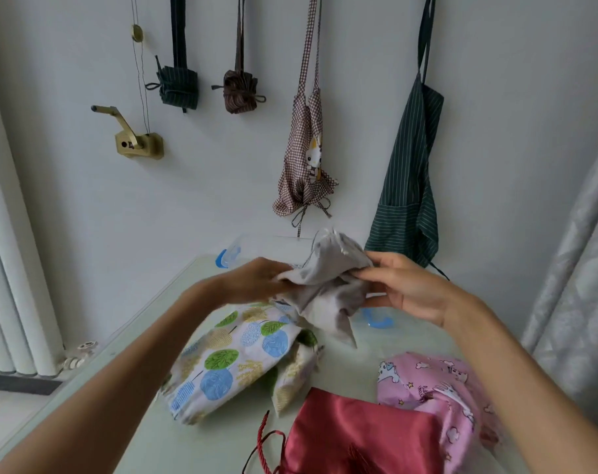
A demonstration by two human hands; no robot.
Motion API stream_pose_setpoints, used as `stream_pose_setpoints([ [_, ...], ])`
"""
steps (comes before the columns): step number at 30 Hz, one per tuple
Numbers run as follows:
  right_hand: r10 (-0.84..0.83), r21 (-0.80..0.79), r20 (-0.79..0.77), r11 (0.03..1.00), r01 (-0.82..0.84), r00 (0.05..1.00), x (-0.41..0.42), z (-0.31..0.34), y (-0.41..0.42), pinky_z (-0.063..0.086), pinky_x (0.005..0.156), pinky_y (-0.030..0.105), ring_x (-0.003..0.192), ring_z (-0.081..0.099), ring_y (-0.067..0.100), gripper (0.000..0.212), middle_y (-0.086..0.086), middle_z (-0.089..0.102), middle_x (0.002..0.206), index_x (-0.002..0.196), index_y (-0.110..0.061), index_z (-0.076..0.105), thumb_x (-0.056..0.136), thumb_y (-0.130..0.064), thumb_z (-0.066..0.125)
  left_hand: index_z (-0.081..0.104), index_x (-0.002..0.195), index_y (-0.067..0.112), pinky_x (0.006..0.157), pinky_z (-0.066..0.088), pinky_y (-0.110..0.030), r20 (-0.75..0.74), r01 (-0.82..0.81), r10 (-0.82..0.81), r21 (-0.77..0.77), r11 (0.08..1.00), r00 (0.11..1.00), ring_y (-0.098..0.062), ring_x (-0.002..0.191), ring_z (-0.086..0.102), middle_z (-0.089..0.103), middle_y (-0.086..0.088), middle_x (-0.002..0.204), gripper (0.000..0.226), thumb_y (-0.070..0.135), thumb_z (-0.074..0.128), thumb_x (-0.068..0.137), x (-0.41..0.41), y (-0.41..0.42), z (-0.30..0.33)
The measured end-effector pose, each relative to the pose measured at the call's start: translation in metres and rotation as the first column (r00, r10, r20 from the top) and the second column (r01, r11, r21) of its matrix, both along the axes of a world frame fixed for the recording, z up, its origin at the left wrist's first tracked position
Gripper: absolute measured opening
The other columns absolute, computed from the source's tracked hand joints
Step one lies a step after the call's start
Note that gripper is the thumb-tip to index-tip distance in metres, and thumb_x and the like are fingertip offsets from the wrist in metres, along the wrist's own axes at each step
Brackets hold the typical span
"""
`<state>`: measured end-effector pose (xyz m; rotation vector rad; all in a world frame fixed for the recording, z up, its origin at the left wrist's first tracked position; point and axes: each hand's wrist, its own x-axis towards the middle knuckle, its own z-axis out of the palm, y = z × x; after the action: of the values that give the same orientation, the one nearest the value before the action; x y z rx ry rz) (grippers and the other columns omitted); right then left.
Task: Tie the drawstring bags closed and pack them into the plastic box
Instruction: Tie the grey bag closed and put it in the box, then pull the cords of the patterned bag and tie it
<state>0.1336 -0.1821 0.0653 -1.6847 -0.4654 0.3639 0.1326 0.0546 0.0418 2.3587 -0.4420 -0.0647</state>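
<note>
Head view. A grey drawstring bag is held above the far part of the pale green table, between both hands. The left hand is closed on the bag's left edge; its fingers are hidden behind the cloth. The right hand is seen with thumb and fingertips pinched on the bag's right edge, the remaining fingers loosely extended below. The bag's gathered mouth is turned upward, one corner hanging down.

Just behind and below the bag, parts of a clear plastic box with blue latches are noted; most of it is hidden.

On the table, nearer the camera: a white bag with blue and green circles, a pink cartoon-print bag, and a red satin bag with a red cord.

No legible writing or brand is observed; a cartoon rabbit is printed on the checked apron on the wall.
</note>
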Motion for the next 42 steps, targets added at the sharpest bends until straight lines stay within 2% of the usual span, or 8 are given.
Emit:
stream_pose_setpoints([
  [8,-0.273,0.136,0.109,0.957,0.258,0.956,0.055,0.023,0.029,0.057,0.075,0.027,0.081,0.065,0.015,0.016,0.009,0.067,0.095,0.104,-0.009,0.06,0.094,-0.002,0.05,0.062,0.11,0.004,0.069,0.059,-0.022,-0.259,-0.268,0.174,-0.391,0.881,0.95,-0.018,0.09,0.064,0.064,-0.013,0.112,0.026,0.015,0.066,0.087,0.048,0.004,0.038],
  [13,-0.468,0.101,0.643,0.837,0.538,0.606,0.124,0.004,0.047,0.047,0.068,0.025,0.077,0.057,0.011,0.009,-0.001,0.062,0.084,0.097,-0.01,0.057,0.092,-0.007,0.05,0.059,0.083,0.013,0.074,0.06,-0.033,-0.069,-0.356,0.432,-0.69,0.63,0.899,-0.026,0.088,0.063,0.064,-0.017,0.098,0.017,0.004,0.071,0.079,0.112,-0.004,0.036],
  [16,-0.216,-0.265,0.666,0.826,0.497,0.714,0.152,-0.022,0.051,0.048,0.083,0.031,0.104,0.057,0.022,0.02,0.005,0.061,0.112,0.113,-0.017,0.055,0.095,-0.017,0.046,0.067,0.088,0.014,0.086,0.05,-0.032,0.095,-0.405,0.508,-0.487,0.774,0.856,-0.029,0.098,0.062,0.067,-0.014,0.105,0.009,0.008,0.064,0.083,0.139,-0.004,0.019],
  [19,0.035,-0.74,0.518,0.519,0.428,0.855,0.167,-0.046,0.044,0.026,0.107,0.043,0.123,0.045,0.026,0.03,0.01,0.06,0.123,0.108,-0.019,0.066,0.092,-0.038,0.049,0.064,0.118,0.015,0.096,0.041,-0.032,0.125,-0.308,0.299,0.054,0.95,0.946,-0.027,0.12,0.051,0.056,-0.009,0.132,0.033,0.007,0.056,0.087,0.15,-0.002,0.002],
  [27,-0.232,-0.433,0.646,0.673,0.599,0.727,0.161,-0.061,0.048,0.048,0.074,0.031,0.09,0.065,0.018,0.063,-0.008,0.068,0.108,0.133,-0.028,0.034,0.08,-0.039,0.068,0.06,0.121,0.018,0.097,0.042,-0.04,0.008,-0.108,0.118,0.465,0.879,0.993,-0.025,0.11,0.054,0.058,-0.01,0.128,0.038,0.033,0.033,0.1,0.146,-0.027,-0.022],
  [32,-0.094,-0.611,0.587,0.6,0.516,0.804,0.145,-0.062,0.042,0.024,0.109,0.037,0.132,0.034,0.017,0.035,-0.006,0.049,0.138,0.125,-0.028,0.056,0.097,-0.039,0.039,0.065,0.108,0.019,0.079,0.046,-0.033,0.152,-0.291,0.249,0.466,0.836,0.957,-0.025,0.092,0.061,0.066,-0.011,0.117,0.039,0.043,0.036,0.097,0.135,-0.021,-0.023],
  [37,-0.242,-0.376,0.622,0.742,0.555,0.744,0.094,-0.055,0.038,0.036,0.098,0.03,0.116,0.045,0.012,0.022,-0.008,0.06,0.121,0.111,-0.027,0.063,0.093,-0.029,0.051,0.065,0.118,0.031,0.079,0.046,-0.025,0.436,-0.471,0.361,0.174,0.865,0.824,-0.014,0.104,0.064,0.066,0.007,0.121,0.027,0.034,0.051,0.095,0.073,-0.001,-0.008],
  [42,-0.114,-0.49,0.409,0.809,0.323,0.905,0.026,-0.075,0.043,0.042,0.089,0.023,0.106,0.053,0.007,0.033,-0.01,0.058,0.111,0.117,-0.026,0.059,0.085,-0.032,0.063,0.065,0.102,0.043,0.092,0.048,-0.028,0.237,-0.358,0.305,0.231,0.905,0.923,-0.009,0.107,0.063,0.067,0.017,0.113,0.018,0.047,0.061,0.085,-0.004,0.04,-0.03],
])
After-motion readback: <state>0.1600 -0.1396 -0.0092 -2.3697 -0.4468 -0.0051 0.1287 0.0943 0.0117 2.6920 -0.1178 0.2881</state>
